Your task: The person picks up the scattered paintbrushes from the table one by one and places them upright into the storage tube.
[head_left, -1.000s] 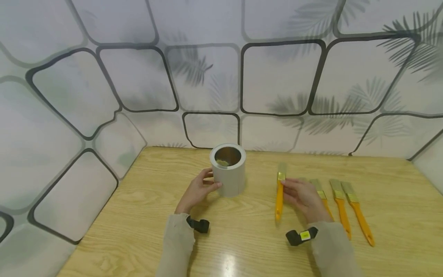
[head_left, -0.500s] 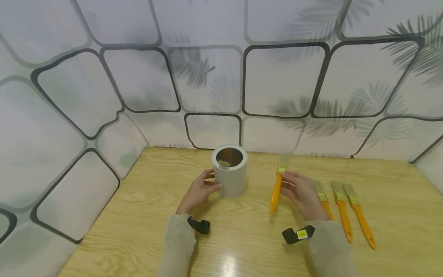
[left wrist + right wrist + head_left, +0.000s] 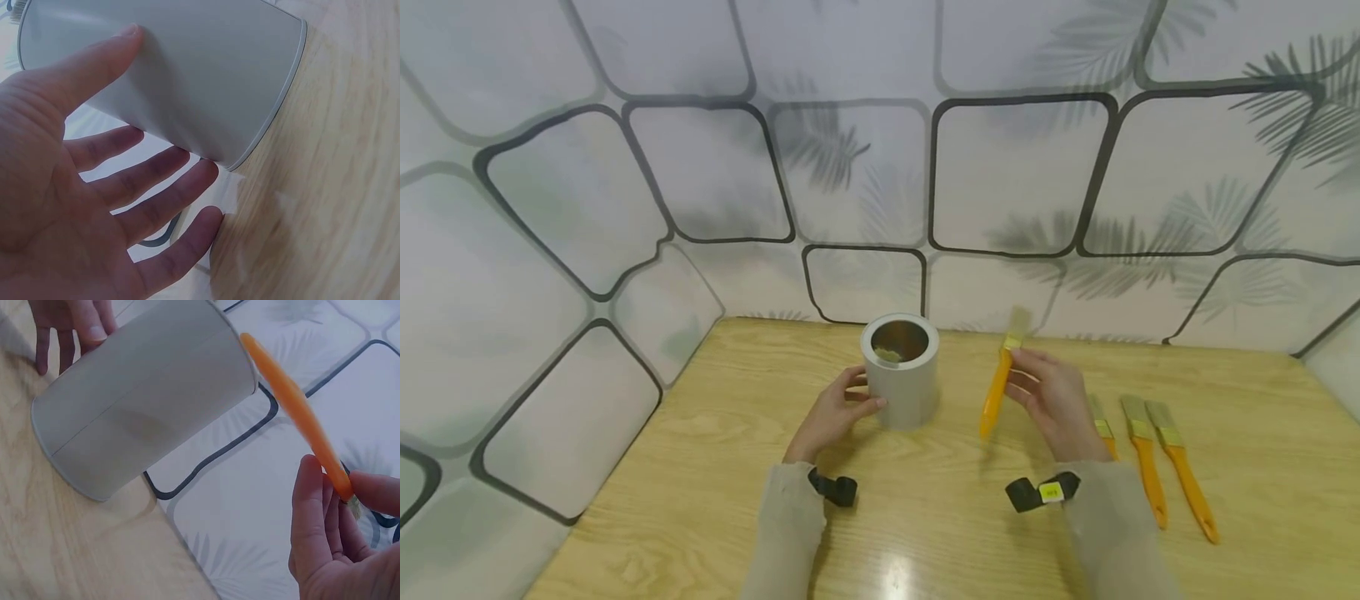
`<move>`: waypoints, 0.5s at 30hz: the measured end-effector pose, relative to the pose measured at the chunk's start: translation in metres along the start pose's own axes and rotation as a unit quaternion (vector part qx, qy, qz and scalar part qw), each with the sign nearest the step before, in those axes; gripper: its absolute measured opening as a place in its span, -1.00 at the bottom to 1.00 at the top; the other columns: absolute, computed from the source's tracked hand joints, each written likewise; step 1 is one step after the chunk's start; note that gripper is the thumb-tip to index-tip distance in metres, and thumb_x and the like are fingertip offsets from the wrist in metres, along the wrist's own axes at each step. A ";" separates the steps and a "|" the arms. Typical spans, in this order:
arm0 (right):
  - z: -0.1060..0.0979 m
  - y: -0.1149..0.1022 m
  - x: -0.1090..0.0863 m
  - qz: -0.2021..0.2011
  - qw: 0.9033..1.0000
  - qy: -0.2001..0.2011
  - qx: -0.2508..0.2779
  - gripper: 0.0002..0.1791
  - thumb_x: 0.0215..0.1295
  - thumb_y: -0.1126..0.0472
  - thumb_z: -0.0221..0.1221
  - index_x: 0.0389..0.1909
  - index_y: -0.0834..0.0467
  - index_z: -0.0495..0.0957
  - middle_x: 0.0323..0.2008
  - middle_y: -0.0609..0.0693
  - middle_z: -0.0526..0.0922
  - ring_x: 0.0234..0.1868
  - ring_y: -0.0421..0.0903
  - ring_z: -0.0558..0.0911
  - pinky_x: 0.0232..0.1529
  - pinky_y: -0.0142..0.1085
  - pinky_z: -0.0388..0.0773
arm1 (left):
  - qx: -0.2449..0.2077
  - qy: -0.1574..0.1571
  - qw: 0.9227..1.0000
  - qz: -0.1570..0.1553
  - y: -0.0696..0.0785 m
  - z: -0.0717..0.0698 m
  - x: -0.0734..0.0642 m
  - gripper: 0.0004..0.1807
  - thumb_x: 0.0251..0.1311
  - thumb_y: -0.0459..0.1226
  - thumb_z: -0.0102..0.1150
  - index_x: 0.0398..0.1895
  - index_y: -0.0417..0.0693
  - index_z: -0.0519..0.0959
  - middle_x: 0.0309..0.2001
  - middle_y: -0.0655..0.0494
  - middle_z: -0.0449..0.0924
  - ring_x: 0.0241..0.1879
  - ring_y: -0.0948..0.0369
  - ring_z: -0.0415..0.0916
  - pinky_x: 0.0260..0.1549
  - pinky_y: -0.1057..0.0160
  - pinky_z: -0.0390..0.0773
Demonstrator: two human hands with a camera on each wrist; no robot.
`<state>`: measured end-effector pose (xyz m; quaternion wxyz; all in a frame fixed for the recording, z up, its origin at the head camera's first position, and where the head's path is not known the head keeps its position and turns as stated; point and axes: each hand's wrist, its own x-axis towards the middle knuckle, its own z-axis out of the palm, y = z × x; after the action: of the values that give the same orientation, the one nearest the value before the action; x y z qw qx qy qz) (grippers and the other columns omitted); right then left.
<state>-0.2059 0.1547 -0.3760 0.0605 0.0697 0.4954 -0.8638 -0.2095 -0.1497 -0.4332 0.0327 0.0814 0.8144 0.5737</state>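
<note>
A grey-white cylindrical can [image 3: 906, 393] stands upright on the table, its open top showing a metallic inside with pale bristles [image 3: 887, 355] in it. My left hand [image 3: 829, 415] is at the can's left side, thumb against the wall and fairly straight fingers reaching along it, as the left wrist view shows with the can [image 3: 206, 75]. To the right of the can, my right hand [image 3: 1056, 404] pinches a paintbrush [image 3: 996, 393] near its metal collar. Its bristles point up and its orange handle [image 3: 294, 403] slants down toward the left, clear of the table.
Several more orange-handled paintbrushes lie to the right: one paintbrush [image 3: 1103, 425] partly hidden by the right hand, a middle paintbrush [image 3: 1144, 462] and an outer paintbrush [image 3: 1187, 479]. A patterned wall [image 3: 850, 192] rises behind the wooden table [image 3: 700, 467].
My right hand has lifted the paintbrush and moved it slightly up and left, tilting the handle's end leftward toward the can. The left hand keeps its place at the can.
</note>
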 end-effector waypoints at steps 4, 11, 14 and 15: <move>0.006 -0.004 0.000 -0.009 1.000 -0.002 0.016 -0.75 0.52 0.30 0.14 -0.38 0.11 0.70 -0.33 -0.05 0.68 -0.29 -0.12 0.65 -0.16 -0.31 0.65 | -0.002 0.001 1.000 -0.003 0.001 0.000 0.000 -0.36 0.33 -0.28 0.33 0.43 -0.19 0.36 0.29 -0.26 0.44 0.15 -0.18 0.52 0.07 -0.14 0.56; 0.015 -0.004 -0.002 -0.023 0.998 -0.018 0.055 -0.75 0.52 0.35 0.11 -0.37 0.16 0.66 -0.27 -0.01 0.66 -0.22 -0.09 0.67 -0.05 -0.26 0.66 | -0.004 -0.002 1.000 -0.003 0.002 -0.001 -0.001 -0.35 0.33 -0.28 0.33 0.44 -0.19 0.35 0.30 -0.25 0.43 0.15 -0.17 0.51 0.07 -0.14 0.56; 0.020 -0.006 -0.001 -0.032 0.997 -0.028 0.058 -0.78 0.53 0.33 0.11 -0.33 0.17 0.67 -0.20 0.01 0.65 -0.14 -0.07 0.65 0.04 -0.24 0.63 | -0.005 -0.002 1.000 -0.003 0.002 -0.001 -0.002 -0.35 0.33 -0.28 0.33 0.44 -0.19 0.36 0.30 -0.26 0.43 0.15 -0.17 0.51 0.06 -0.14 0.57; 0.022 -0.007 -0.001 -0.036 0.997 -0.030 0.057 -0.78 0.53 0.33 0.11 -0.33 0.18 0.67 -0.19 0.01 0.64 -0.12 -0.06 0.65 0.05 -0.23 0.63 | -0.006 -0.002 1.000 -0.003 0.001 -0.001 -0.002 -0.35 0.33 -0.28 0.33 0.44 -0.20 0.36 0.30 -0.27 0.43 0.15 -0.17 0.51 0.06 -0.14 0.57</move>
<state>-0.2078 0.1390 -0.3591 0.0403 0.0295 0.4453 -0.8940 -0.2077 -0.1503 -0.4316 0.0369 0.0799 0.8111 0.5782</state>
